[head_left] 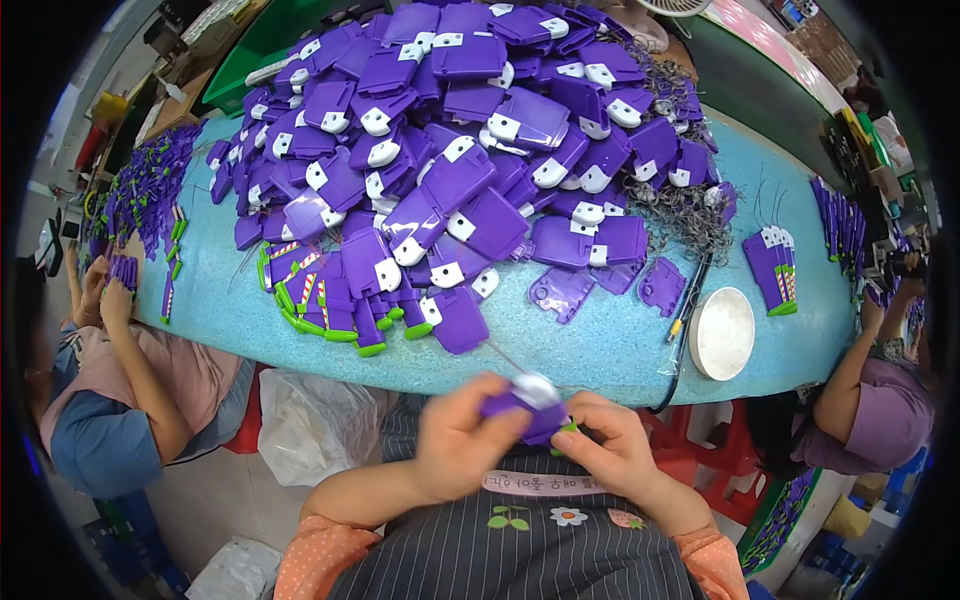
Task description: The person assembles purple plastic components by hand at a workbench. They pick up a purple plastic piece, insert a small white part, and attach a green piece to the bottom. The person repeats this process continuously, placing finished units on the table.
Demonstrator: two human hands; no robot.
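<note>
Purple piece (pixel 543 420) held over the apron (pixel 520 560), by the near edge of the surface (pixel 600 360). Left hand (pixel 462 432) and right hand (pixel 612 442) nearly closed, pinching opposite sides, presumably for steadiness. Pile (pixel 460 180) ahead, likely for easy reach.

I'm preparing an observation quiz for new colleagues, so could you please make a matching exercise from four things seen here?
1. White bowl
2. White plastic bag
3. Motion-blurred purple part
4. Grey wire tangle

A. Held by left hand and right hand
B. At the right edge of the purple pile
C. On the blue table, apart from the pile
D. Below the table's near edge

Pairs: 1-C, 2-D, 3-A, 4-B
</note>
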